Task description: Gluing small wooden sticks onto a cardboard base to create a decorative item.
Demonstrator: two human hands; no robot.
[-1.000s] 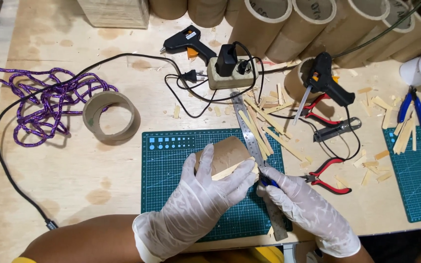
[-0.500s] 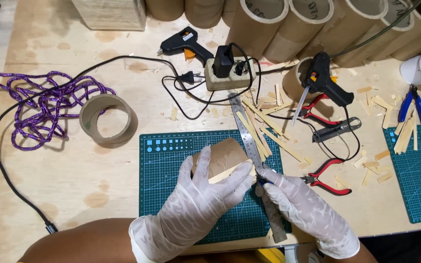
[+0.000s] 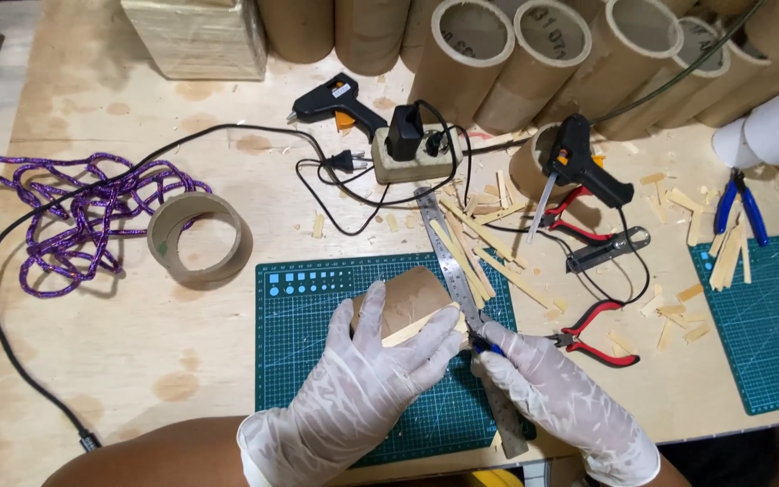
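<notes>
The gloved left hand (image 3: pixel 367 383) curls over a cardboard tube piece (image 3: pixel 405 302) and a thin wooden strip (image 3: pixel 421 326) on the green cutting mat (image 3: pixel 304 311). The right hand (image 3: pixel 547 388) pinches a small blue-handled tool (image 3: pixel 487 345) — touching the strip's end — beside a steel ruler (image 3: pixel 448 248).

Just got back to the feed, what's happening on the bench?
A person in white gloves works over a green cutting mat. The left hand presses a thin wooden strip against a short cardboard tube. The right hand holds a small blue-handled tool at the strip's end, beside a steel ruler.
</notes>
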